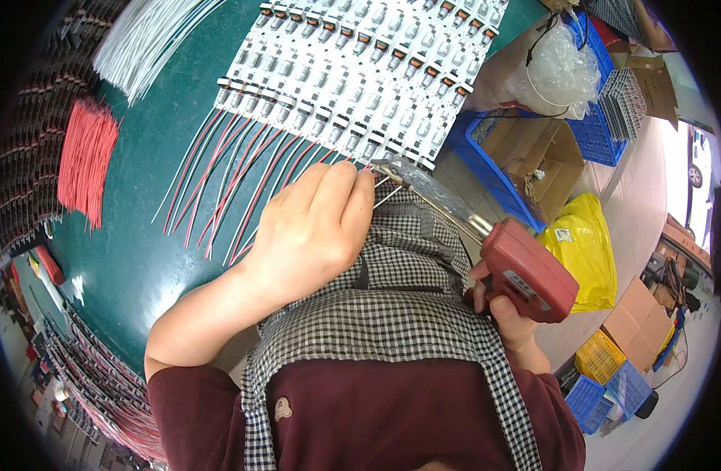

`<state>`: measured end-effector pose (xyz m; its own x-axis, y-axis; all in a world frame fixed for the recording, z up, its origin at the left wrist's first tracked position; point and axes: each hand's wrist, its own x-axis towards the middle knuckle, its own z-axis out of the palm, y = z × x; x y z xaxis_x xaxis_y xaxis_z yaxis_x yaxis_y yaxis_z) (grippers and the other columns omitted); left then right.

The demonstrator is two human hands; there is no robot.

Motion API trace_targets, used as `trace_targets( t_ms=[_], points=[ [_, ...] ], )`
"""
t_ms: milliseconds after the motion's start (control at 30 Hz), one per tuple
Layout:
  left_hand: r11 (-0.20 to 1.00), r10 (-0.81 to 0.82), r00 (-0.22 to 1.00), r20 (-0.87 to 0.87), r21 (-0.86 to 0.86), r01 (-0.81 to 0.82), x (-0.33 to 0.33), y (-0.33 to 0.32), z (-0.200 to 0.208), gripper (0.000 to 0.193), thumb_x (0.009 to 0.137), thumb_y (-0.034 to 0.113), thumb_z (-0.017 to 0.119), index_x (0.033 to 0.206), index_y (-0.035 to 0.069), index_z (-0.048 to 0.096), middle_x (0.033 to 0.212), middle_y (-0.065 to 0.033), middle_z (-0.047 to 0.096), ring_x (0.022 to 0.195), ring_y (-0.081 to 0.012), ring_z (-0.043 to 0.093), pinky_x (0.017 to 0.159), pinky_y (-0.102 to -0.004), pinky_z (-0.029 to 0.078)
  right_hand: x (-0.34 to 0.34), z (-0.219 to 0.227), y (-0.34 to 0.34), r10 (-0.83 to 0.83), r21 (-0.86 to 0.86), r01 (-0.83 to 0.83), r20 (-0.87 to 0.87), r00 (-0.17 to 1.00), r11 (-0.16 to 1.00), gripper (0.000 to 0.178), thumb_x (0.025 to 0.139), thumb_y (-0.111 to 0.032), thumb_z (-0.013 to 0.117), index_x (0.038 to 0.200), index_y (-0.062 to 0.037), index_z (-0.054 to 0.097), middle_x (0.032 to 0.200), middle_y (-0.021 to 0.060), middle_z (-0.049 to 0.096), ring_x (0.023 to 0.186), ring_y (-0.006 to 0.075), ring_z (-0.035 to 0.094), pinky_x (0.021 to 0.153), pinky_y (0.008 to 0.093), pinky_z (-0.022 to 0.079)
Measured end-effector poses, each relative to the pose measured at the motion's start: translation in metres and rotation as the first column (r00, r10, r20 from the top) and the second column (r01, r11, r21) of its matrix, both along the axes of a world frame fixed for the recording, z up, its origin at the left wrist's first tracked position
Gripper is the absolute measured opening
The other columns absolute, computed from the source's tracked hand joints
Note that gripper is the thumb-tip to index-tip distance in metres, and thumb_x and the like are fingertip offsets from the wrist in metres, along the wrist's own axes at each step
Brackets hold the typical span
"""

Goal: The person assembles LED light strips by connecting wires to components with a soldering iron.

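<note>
A white panel of small lamp boards [352, 82] lies on the green table, with rows of metal and black parts on it. Red, black and white wires [235, 177] hang from the left part of its near edge. My left hand [317, 224] is closed at that edge, its fingertips pinching a thin wire [386, 196] whose white length shows beside the fingers. In my right hand [508, 318] is a red soldering gun [529, 271]. Its long metal barrel points up-left, and the tip is at the panel's edge, close to my left fingertips. The exact contact point is too small to tell.
Bundles of white wires [152, 39] and red wires [89, 161] lie on the green table [152, 267] to the left. Stacked wired strips [31, 149] line its far left. At right are a blue crate [486, 169] holding a cardboard box and a yellow bag [584, 251].
</note>
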<state>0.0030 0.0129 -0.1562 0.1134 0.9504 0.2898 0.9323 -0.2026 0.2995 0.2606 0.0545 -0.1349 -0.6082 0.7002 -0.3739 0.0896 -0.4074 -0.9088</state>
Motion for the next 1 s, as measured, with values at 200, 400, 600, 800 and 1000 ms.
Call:
trace_targets(
  t_ms=[200,400,600,800,1000],
  points=[
    [1.0,0.001,1.0,-0.003,0.001,-0.001,0.0,0.0,-0.001,0.031,0.061,0.001,0.056,0.091,-0.003,0.058,0.081,-0.0087,0.053,0.067,-0.0204,0.054,0.055,-0.0278,0.045,0.004,0.0,0.003,-0.141,-0.087,0.127,-0.181,0.973,0.988,0.064,0.075,-0.017,0.066,0.126,-0.0005,0.032,0.112,0.0193,0.051,0.066,0.0125,0.049,0.057,0.0221,0.041],
    [0.994,-0.026,0.999,-0.045,0.101,0.03,-0.002,0.004,-0.004,0.026,0.061,0.003,0.057,0.086,-0.003,0.058,0.077,-0.0073,0.052,0.065,-0.0174,0.053,0.051,-0.0249,0.044,0.008,0.006,0.004,-0.188,-0.105,0.178,-0.101,0.977,0.978,0.065,0.073,-0.013,0.067,0.126,0.0006,0.032,0.108,0.0215,0.052,0.058,0.0117,0.048,0.051,0.0207,0.04],
    [0.971,-0.077,0.991,-0.107,0.217,0.098,0.005,0.006,-0.008,0.016,0.065,0.004,0.058,0.08,-0.003,0.058,0.073,-0.0063,0.051,0.061,-0.0142,0.053,0.046,-0.0216,0.042,0.011,0.005,0.003,-0.104,-0.072,0.094,-0.14,0.985,0.993,0.056,0.077,-0.013,0.063,0.124,0.0004,0.035,0.105,0.0184,0.054,0.063,0.0102,0.049,0.056,0.0211,0.041],
    [0.992,-0.058,0.997,-0.043,0.11,0.063,0.008,0.004,-0.005,0.031,0.058,0.001,0.058,0.088,-0.004,0.059,0.078,-0.0091,0.053,0.062,-0.0192,0.054,0.049,-0.0262,0.044,0.013,0.003,0.002,-0.035,-0.034,0.033,-0.046,0.998,0.999,0.04,0.078,-0.016,0.063,0.112,-0.0005,0.049,0.104,0.0082,0.056,0.074,0.0072,0.047,0.067,0.0208,0.04],
    [0.995,-0.047,0.998,-0.034,0.091,0.05,0.009,0.005,-0.006,0.03,0.059,0.001,0.058,0.089,-0.004,0.059,0.078,-0.0092,0.053,0.064,-0.0196,0.054,0.051,-0.0267,0.045,0.01,0.005,0.004,-0.026,-0.079,0.023,-0.036,0.999,0.997,0.032,0.079,-0.015,0.062,0.106,-0.0011,0.051,0.094,0.0046,0.055,0.076,0.0084,0.047,0.068,0.0223,0.04]
  ],
)
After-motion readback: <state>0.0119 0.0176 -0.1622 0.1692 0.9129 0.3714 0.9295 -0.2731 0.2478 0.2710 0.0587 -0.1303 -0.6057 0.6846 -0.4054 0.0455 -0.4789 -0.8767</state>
